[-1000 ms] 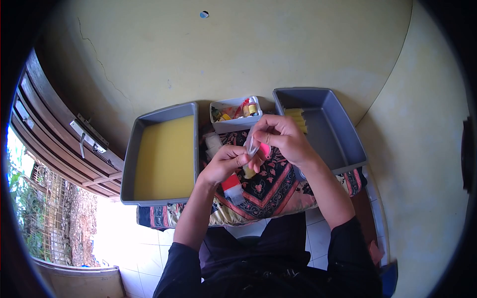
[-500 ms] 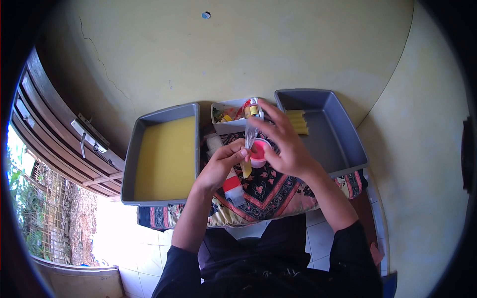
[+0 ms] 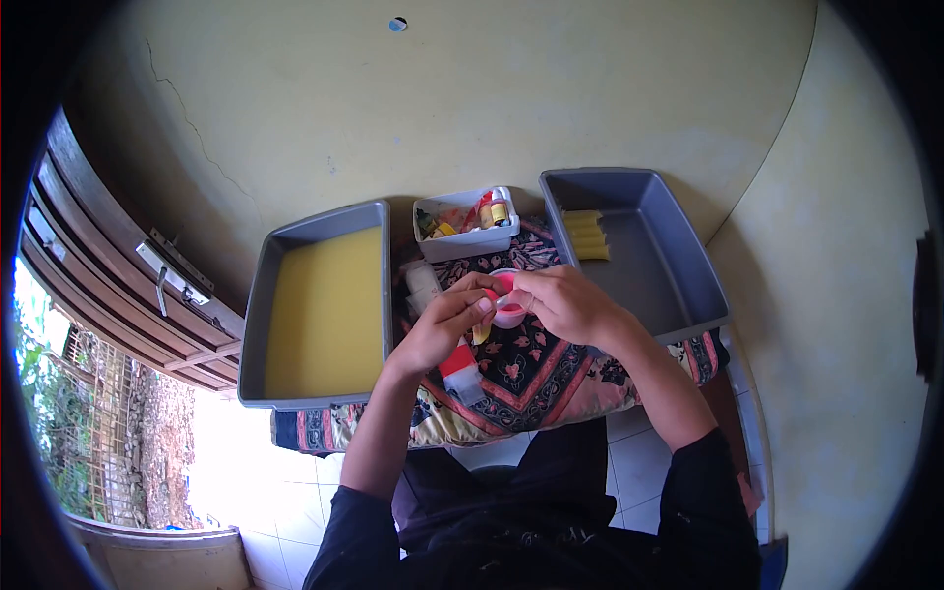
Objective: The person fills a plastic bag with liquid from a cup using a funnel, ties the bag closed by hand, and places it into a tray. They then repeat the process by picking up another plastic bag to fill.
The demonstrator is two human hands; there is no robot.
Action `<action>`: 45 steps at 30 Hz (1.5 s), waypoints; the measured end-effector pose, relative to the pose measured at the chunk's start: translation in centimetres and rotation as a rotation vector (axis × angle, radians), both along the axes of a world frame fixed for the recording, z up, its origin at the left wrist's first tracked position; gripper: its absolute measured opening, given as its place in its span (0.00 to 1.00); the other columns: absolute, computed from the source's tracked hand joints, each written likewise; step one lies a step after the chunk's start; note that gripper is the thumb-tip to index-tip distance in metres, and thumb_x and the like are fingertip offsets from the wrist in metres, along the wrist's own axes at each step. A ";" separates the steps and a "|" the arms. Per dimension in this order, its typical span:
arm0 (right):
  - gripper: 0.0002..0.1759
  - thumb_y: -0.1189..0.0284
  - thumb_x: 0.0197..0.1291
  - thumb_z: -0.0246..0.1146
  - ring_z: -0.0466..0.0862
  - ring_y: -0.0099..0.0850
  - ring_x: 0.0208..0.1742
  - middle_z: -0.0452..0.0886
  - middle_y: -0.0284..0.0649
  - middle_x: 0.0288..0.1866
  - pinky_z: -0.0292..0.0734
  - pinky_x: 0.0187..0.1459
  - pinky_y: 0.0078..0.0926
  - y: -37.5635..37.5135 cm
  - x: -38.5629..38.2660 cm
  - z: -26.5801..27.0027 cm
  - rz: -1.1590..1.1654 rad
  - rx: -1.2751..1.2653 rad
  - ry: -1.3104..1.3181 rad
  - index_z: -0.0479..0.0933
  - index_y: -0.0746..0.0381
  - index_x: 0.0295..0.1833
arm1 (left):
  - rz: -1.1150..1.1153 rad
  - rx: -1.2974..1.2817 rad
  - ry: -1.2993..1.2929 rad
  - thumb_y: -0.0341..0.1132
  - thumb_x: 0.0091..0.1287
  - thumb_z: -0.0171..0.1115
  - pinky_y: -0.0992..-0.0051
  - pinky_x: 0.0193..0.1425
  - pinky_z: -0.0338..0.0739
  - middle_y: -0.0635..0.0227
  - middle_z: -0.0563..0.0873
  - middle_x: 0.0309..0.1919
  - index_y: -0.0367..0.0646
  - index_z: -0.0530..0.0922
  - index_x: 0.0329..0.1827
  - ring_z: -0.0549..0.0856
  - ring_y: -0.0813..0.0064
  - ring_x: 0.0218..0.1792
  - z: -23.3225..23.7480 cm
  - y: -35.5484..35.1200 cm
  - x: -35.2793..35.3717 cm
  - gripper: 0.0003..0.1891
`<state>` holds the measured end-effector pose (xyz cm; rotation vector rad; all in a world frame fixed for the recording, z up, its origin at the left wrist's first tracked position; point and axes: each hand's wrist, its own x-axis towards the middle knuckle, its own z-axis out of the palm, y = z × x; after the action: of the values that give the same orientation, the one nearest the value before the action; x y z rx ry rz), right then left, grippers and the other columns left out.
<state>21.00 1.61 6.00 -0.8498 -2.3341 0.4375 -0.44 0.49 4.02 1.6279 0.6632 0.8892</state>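
My left hand [image 3: 444, 324] is closed round a small yellow item [image 3: 481, 334], whose lower end shows below the fingers. My right hand [image 3: 562, 303] is pinched on the clear plastic at the item's upper end, close to my left fingertips. Just behind both hands stands a pink cup [image 3: 509, 317], partly covered by them. A packet with a red band [image 3: 458, 361] lies beneath my left hand on the patterned cloth [image 3: 531, 379].
On the left is a grey tray [image 3: 385, 295] holding yellow liquid. A grey tray [image 3: 678, 265] on the right has several yellow wrapped sticks [image 3: 587, 236]. Between them at the back sits a white box [image 3: 472, 246] with small bottles. A door [image 3: 128, 256] stands at the far left.
My right hand has come down from above, and its spread fingers have closed near my left fingertips. The clear plastic that stood up is now mostly hidden between the hands.
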 end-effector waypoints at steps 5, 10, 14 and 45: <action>0.18 0.64 0.72 0.52 0.74 0.27 0.22 0.79 0.39 0.25 0.71 0.28 0.29 -0.8 -0.3 0.3 0.001 -0.461 0.272 0.73 0.69 0.35 | -0.029 0.077 0.020 0.34 0.75 0.49 0.75 0.55 0.67 0.60 0.74 0.52 0.33 0.72 0.28 0.72 0.75 0.48 -0.5 0.0 -0.1 0.16; 0.16 0.65 0.72 0.51 0.58 0.14 0.18 0.61 0.23 0.20 0.58 0.18 0.17 -0.3 0.2 -0.8 0.051 -1.015 0.567 0.73 0.63 0.33 | 0.030 0.129 0.039 0.35 0.75 0.50 0.74 0.55 0.67 0.60 0.75 0.51 0.34 0.72 0.28 0.73 0.74 0.47 -1.3 0.4 -0.5 0.16; 0.13 0.68 0.71 0.53 0.58 0.14 0.17 0.61 0.25 0.20 0.56 0.17 0.14 0.0 0.9 -0.3 0.102 -1.167 0.632 0.72 0.62 0.33 | 0.073 0.176 0.061 0.34 0.73 0.55 0.73 0.53 0.69 0.61 0.78 0.49 0.34 0.77 0.30 0.76 0.73 0.47 -1.9 0.6 -0.7 0.14; 0.07 0.72 0.67 0.54 0.82 0.49 0.30 0.78 0.52 0.27 0.76 0.30 0.43 -1.7 -2.2 -3.6 -0.272 0.038 -0.022 0.69 0.66 0.39 | 0.404 0.936 0.569 0.29 0.54 0.64 0.58 0.67 0.59 0.63 0.78 0.52 0.40 0.81 0.35 0.73 0.61 0.61 -2.1 -0.4 1.7 0.06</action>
<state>18.81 -0.13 2.45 -1.1390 -2.1959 0.2684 1.25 0.11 1.89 2.7045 1.0850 1.1182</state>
